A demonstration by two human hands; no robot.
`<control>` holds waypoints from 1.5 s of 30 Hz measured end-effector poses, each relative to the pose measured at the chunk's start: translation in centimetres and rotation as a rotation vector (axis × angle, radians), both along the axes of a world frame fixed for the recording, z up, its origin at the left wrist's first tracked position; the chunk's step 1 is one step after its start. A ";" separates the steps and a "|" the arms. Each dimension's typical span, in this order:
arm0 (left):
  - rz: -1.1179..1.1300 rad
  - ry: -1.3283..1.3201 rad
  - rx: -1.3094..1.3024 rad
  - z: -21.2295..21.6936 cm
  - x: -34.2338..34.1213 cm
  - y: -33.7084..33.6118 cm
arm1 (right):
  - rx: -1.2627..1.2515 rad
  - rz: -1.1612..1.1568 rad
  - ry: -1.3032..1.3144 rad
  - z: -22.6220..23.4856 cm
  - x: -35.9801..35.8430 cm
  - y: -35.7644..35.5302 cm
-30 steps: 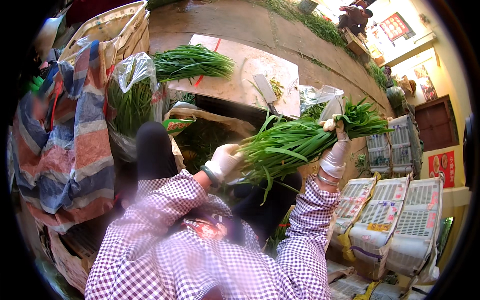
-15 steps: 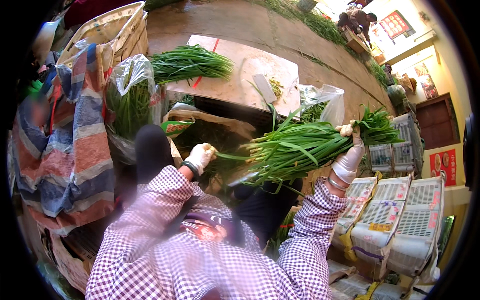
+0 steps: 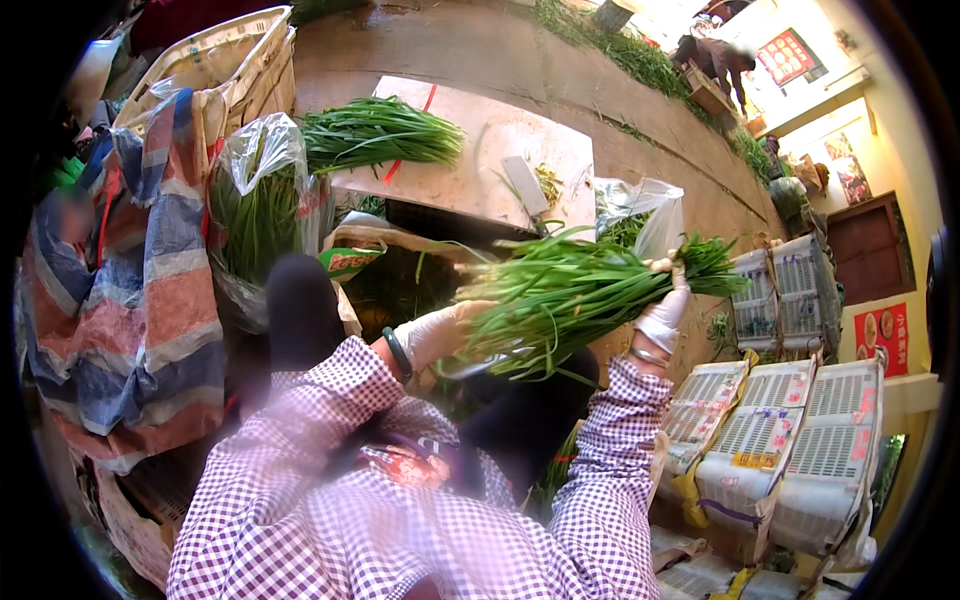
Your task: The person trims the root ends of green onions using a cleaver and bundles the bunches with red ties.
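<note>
My right hand [image 3: 664, 305], in a pale glove, is closed around a long bunch of garlic chives [image 3: 570, 290] near its leafy end. The bunch lies almost level above my lap, its cut stalk ends towards the left. Against those ends is my gloved left hand [image 3: 440, 333]; its fingers are blurred and partly hidden by the stalks. Beyond, a second bunch of chives [image 3: 385, 133] rests on a low white board [image 3: 480, 112] with red bands. A flat grey blade-like piece [image 3: 525, 184] lies there beside some loose trimmings [image 3: 548, 184].
To the left stand a clear bag of greens [image 3: 258, 205], a striped woven cloth [image 3: 130, 300] and a cream plastic crate [image 3: 215, 60]. Pale slatted crates [image 3: 760, 420] are stacked at right. Far off, a person [image 3: 715, 62] bends over beside greens on the floor [image 3: 650, 65].
My left hand has moved right, to the stalk ends; the thin leaf it was pulling aside no longer shows in it. My right hand and the bunch have shifted slightly left.
</note>
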State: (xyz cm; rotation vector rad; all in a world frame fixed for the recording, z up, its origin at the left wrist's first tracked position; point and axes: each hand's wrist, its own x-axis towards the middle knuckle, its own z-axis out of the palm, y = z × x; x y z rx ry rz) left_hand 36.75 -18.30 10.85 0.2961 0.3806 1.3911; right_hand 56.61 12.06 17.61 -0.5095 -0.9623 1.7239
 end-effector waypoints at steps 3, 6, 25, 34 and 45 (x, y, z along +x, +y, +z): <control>0.038 0.103 -0.038 -0.8 0.1 0.2 | -0.108 0.001 0.040 -0.3 -0.3 -0.6; 0.155 0.164 -0.131 0.1 1.2 0.4 | -0.140 0.039 0.065 -0.5 -1.1 -1.4; -0.371 1.720 -0.526 -8.0 -3.6 -2.3 | 0.027 -0.037 -0.001 3.0 0.3 -0.4; 0.476 1.603 -0.127 -3.0 1.6 2.0 | 0.042 0.000 -0.092 3.5 -3.9 -4.9; 0.358 1.066 -0.474 -13.9 -1.9 -1.2 | 0.132 -0.147 -0.101 5.5 -1.2 -3.2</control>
